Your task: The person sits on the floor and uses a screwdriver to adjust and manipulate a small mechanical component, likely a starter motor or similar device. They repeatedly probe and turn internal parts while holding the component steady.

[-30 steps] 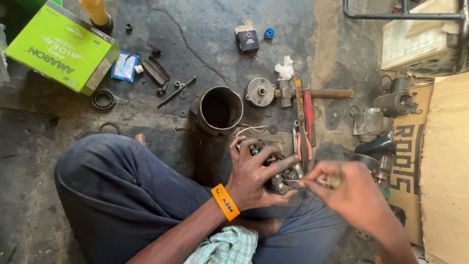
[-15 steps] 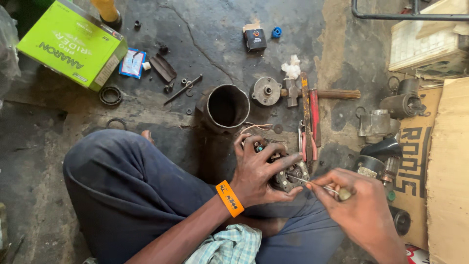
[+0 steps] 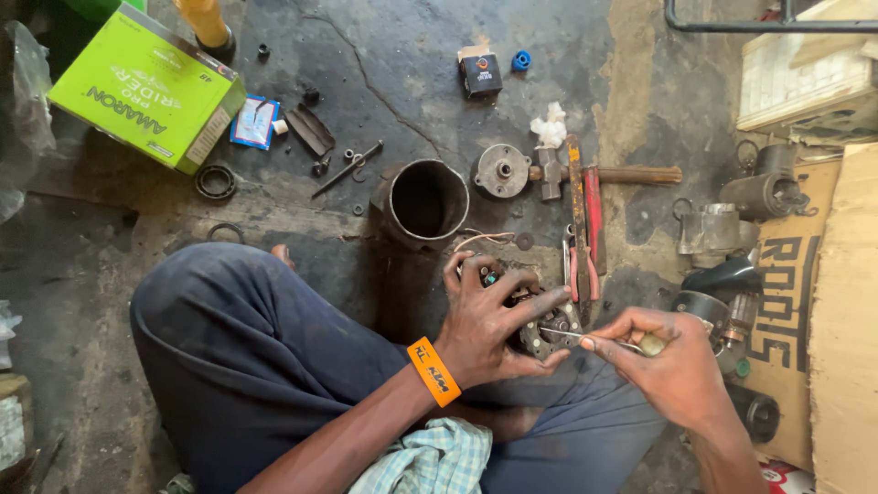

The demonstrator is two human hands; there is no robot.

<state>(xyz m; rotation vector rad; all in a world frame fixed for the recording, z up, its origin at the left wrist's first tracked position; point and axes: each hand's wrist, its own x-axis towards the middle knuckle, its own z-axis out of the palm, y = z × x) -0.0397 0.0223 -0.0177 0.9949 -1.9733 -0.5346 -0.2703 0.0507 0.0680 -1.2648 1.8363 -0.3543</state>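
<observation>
My left hand [image 3: 489, 316] grips a round greasy metal motor part [image 3: 549, 331] with wires, held over my lap. An orange wristband [image 3: 433, 370] sits on that wrist. My right hand [image 3: 672, 361] holds a thin screwdriver [image 3: 585, 338] with a yellowish handle. Its tip touches the face of the motor part. Both hands are close together above my dark blue trouser legs [image 3: 238, 357].
A metal cylinder housing [image 3: 426, 201] stands just beyond the hands. Around it lie a round end plate [image 3: 502, 170], a hammer [image 3: 604, 174], red-handled pliers [image 3: 585, 229], bolts and rings. A green box [image 3: 146, 87] is far left; motor housings [image 3: 759, 192] and cardboard [image 3: 846, 311] are on the right.
The view has shifted slightly. Both hands stay on the motor part, and the screwdriver tip keeps working at its face.
</observation>
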